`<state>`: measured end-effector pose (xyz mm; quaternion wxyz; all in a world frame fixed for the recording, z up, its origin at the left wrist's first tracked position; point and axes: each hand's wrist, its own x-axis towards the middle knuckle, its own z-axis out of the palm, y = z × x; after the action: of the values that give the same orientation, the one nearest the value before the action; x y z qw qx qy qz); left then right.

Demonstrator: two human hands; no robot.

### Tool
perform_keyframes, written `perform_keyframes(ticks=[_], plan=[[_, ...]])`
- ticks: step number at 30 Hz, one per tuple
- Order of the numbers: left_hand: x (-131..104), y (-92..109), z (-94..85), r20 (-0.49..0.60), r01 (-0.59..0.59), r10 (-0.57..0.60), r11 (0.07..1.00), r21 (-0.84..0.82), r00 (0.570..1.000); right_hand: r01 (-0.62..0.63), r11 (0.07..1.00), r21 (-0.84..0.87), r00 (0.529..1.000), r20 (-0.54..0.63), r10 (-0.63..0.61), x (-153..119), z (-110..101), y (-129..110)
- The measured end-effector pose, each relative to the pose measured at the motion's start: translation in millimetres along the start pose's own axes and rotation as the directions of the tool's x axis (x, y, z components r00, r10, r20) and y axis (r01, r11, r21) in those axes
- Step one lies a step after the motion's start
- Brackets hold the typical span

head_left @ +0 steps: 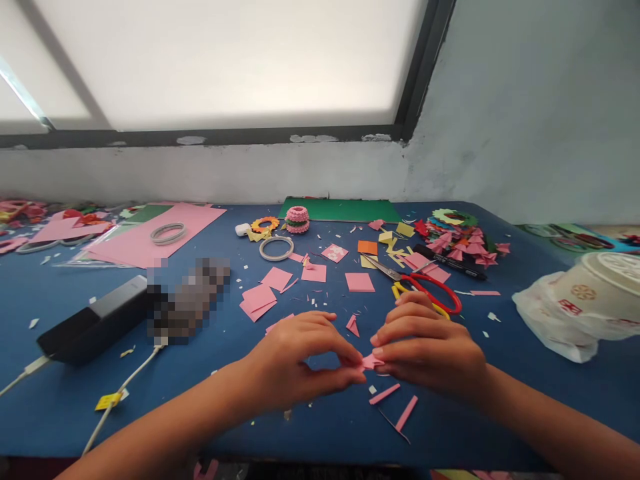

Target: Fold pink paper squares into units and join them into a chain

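Note:
Between my two hands is a small folded piece of pink paper. My left hand pinches its left end between thumb and fingertips. From the other side, my right hand grips it, its fingers bent over it and partly hiding it. Just beyond lies a small pink folded triangle. Pink paper strips rest nearer the table edge, beside a thin dark thread. Red-and-yellow-handled scissors lie behind my right hand, partly covered by its fingers. Pink paper squares are scattered farther back.
At right stands a lidded paper cup in a plastic bag. A black power bank with cables is at left. Tape rolls, a black marker, a pile of folded paper pieces and a green mat sit toward the wall.

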<state>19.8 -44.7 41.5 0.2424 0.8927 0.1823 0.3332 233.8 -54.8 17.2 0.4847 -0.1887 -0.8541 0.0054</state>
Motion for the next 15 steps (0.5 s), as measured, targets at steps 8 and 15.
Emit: perform_keyframes(ticks=[8, 15], plan=[[-1.9, -6.1, 8.1, -0.184, -0.077, 0.109, 0.982, 0.174, 0.977, -0.399, 0.902, 0.163, 0.916, 0.123, 0.383, 1.6, 4.0, -7.6], [-1.8, -7.9, 14.2, -0.244, -0.099, 0.144, 0.977, 0.188, 0.959, -0.555, 0.795, 0.246, 0.83, 0.225, 0.51, 3.3, 6.3, -12.1]])
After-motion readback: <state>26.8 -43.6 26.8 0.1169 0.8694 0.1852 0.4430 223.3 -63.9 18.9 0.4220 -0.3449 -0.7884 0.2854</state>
